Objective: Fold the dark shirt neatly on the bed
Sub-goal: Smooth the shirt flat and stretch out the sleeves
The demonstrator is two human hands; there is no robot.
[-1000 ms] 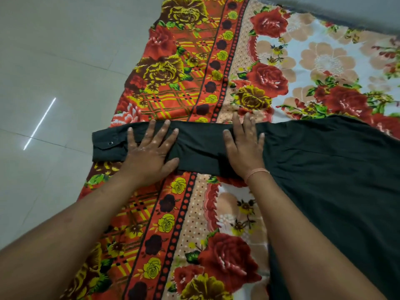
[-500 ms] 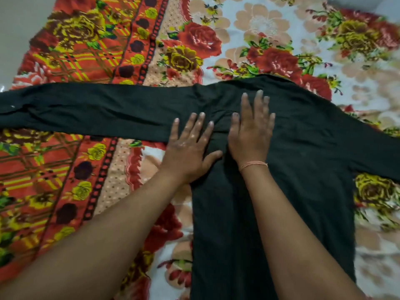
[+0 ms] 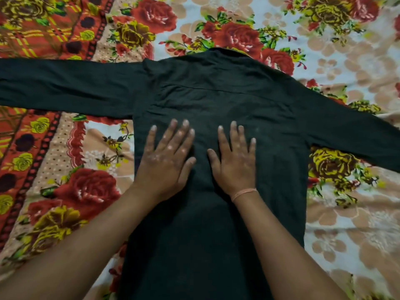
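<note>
Smoothing comes before folding, I judge: both palms should press flat and slide outward from the middle so no crease stays. One left hand (image 3: 166, 161) and one right hand (image 3: 234, 161) lie fully spread, side by side, gripping nothing, on the back of the one shirt (image 3: 216, 87). It lies face down on the bed (image 3: 357, 50), two sleeves stretched sideways, collar farthest.

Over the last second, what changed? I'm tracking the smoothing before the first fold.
Both hands slid rightward along the shirt: from the left sleeve onto the back panel, the left hand and right hand now flat, side by side. Nothing was grasped. The shirt stays spread, unfolded, on the bed.
</note>
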